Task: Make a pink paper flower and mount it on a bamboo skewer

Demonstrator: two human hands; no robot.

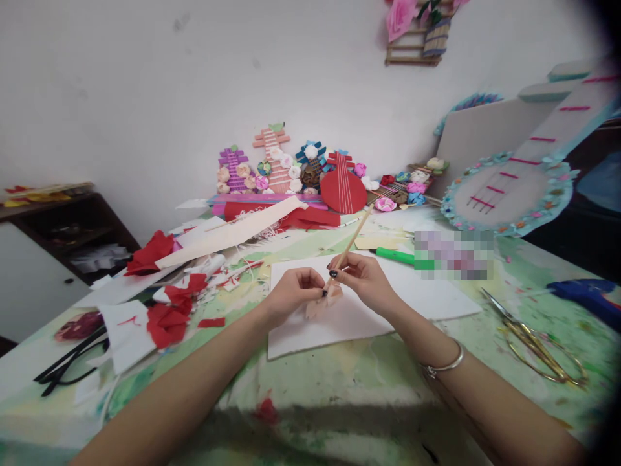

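Note:
A thin wooden stick [356, 234] slants up and away from my right hand [363, 279], whose thumb and fingers pinch it near its lower end. My left hand [297, 294] is closed at that lower end, pinching a crumpled piece of pale peach paper [323, 309] that hangs around the stick's tip. How far the paper wraps the stick is hidden by my fingers. Both hands are over a white board [436, 301] on the paint-stained green cloth [242, 388]. Just beyond my right hand lies a green-handled tool [395, 256].
Gold-handled scissors [538, 343] and a blue glue gun [589, 294] lie at right. Red paper scraps [167, 323] and black glasses [72, 362] lie at left. Behind stand a red paper lute [343, 188], other flower-trimmed lutes [279, 165] and a large pale-blue lute [509, 188].

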